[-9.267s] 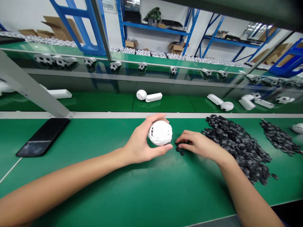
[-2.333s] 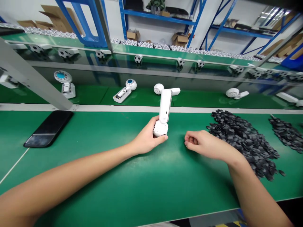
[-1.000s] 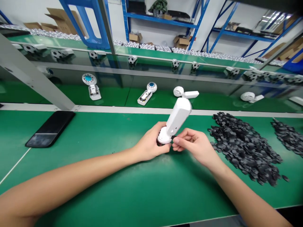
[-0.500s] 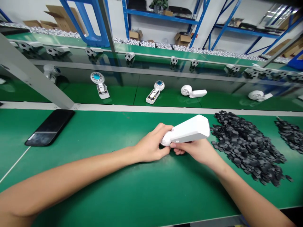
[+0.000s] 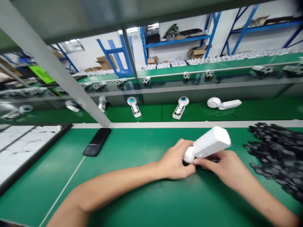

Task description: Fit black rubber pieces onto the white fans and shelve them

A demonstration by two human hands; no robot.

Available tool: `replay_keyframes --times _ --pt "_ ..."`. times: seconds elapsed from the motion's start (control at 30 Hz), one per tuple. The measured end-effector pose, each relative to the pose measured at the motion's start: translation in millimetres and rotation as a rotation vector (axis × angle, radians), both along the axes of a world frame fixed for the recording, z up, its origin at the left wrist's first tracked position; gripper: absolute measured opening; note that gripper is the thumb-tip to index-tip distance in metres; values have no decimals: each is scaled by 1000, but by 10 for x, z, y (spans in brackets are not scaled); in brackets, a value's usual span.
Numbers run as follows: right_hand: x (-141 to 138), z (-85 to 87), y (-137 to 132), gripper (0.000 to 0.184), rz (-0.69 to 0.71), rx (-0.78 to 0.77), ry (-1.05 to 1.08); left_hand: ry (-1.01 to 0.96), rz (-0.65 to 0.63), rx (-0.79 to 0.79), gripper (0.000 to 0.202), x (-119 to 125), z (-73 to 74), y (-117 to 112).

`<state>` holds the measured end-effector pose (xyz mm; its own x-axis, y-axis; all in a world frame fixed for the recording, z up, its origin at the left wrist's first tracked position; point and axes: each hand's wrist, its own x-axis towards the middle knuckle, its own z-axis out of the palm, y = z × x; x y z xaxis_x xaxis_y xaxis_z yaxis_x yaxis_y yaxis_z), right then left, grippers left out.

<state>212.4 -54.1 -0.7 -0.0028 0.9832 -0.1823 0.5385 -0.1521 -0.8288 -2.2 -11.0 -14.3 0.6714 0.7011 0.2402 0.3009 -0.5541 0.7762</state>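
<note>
A white handheld fan [image 5: 208, 145] is held just above the green table [image 5: 132, 189], its handle pointing up and to the right. My left hand [image 5: 175, 160] is closed around the round head end of the fan. My right hand [image 5: 223, 165] sits under the handle, thumb and fingers pinched against the fan near the head. A heap of small black parts [image 5: 276, 154] lies on the table to the right of my right hand.
A black phone [image 5: 96, 142] lies on the table at the left. A dark-framed tray with white contents [image 5: 21, 148] is at the far left. Several white fans [image 5: 223, 103] and open fan bodies [image 5: 179, 108] sit on the belt behind. A grey slanted post [image 5: 59, 72] crosses upper left.
The view has swung to the left, bringing the tray into sight. Both hands keep hold of the fan; the handle still points right and up.
</note>
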Motion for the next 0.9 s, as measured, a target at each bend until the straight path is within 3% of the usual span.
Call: replay_keyframes --times 0.23,0.4,0.5,0.63,0.9 --pt "-7 -56 27 34 42 66 56 -38 -6 -31 60 13 11 -16" --pt "-32 79 5 33 210 159 193 -196 -102 -333 55 -41 16 34" --pt "11 197 -29 29 321 162 207 -240 -43 -383 47 -67 4 65" --pt "79 300 -77 31 366 172 110 -229 31 -411 38 -97 36 66" --pt "171 204 18 36 437 170 16 -258 73 -586 47 -82 70 99"
